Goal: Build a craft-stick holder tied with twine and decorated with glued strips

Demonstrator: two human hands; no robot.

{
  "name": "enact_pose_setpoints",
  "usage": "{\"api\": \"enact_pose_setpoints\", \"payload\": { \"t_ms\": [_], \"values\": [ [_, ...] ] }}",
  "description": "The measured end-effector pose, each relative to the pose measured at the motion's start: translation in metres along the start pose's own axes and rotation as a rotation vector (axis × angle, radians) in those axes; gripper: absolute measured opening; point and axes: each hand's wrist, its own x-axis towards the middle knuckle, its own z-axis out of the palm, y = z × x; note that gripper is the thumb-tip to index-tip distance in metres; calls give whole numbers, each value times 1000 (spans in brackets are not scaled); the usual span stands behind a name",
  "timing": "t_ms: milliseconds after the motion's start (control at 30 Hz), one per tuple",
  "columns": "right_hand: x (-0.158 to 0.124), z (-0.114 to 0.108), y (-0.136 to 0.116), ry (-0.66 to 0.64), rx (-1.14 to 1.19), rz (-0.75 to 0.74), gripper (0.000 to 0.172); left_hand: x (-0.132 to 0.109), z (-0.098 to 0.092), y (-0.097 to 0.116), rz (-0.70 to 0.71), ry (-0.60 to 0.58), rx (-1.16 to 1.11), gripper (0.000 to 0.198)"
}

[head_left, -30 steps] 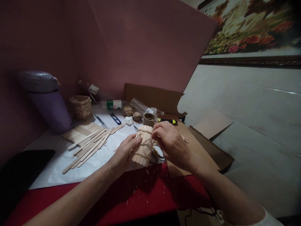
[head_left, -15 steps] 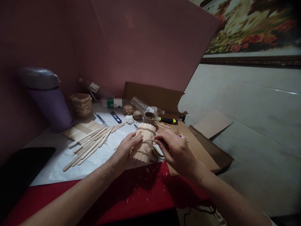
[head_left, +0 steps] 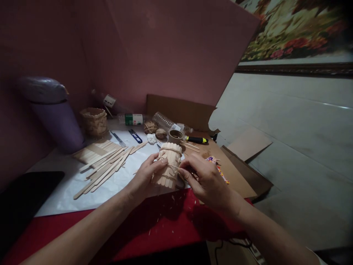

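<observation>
A small cylinder of popsicle sticks [head_left: 167,181], standing side by side, is tilted a little above the table's front edge. Twine [head_left: 171,150] runs around it near the top, and more bands cross its middle and lower part. My left hand [head_left: 146,173] grips the cylinder from the left, thumb on its front. At the cylinder's right side my right hand [head_left: 202,178] is closed, thumb and forefinger pinched at the end of the middle twine. Partly hidden behind the cylinder and right hand lie scissors.
Loose popsicle sticks [head_left: 106,173] lie on white paper at left. Behind are a woven basket [head_left: 94,123], a box cutter [head_left: 135,136], twine balls [head_left: 150,127], a tape roll [head_left: 175,136], plastic bottles [head_left: 134,119] and a black-and-yellow handle [head_left: 197,140]. A purple roll [head_left: 56,117] stands far left.
My right hand has shifted slightly down and left, closer against the cylinder's side. A patterned, colourful item beyond the right hand shows more now. My left hand keeps its hold.
</observation>
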Motion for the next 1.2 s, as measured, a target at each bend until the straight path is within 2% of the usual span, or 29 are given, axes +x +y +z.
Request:
{"api": "enact_pose_setpoints", "payload": {
  "t_ms": [367, 600, 833, 1200],
  "values": [
    [3, 2, 2, 64, 64, 134, 9, 1, -1, 0, 17, -7, 35, 54],
    [7, 3, -1, 83, 87, 182, 12, 3, -3, -3, 39, -16, 60, 53],
    [7, 4, -3, 68, 108, 239, 15, 2, -2, -2, 24, -1, 54, 53],
    [7, 8, 1, 18, 327, 360, 17, -2, 0, 1, 74, -6, 107, 56]
  ]
}}
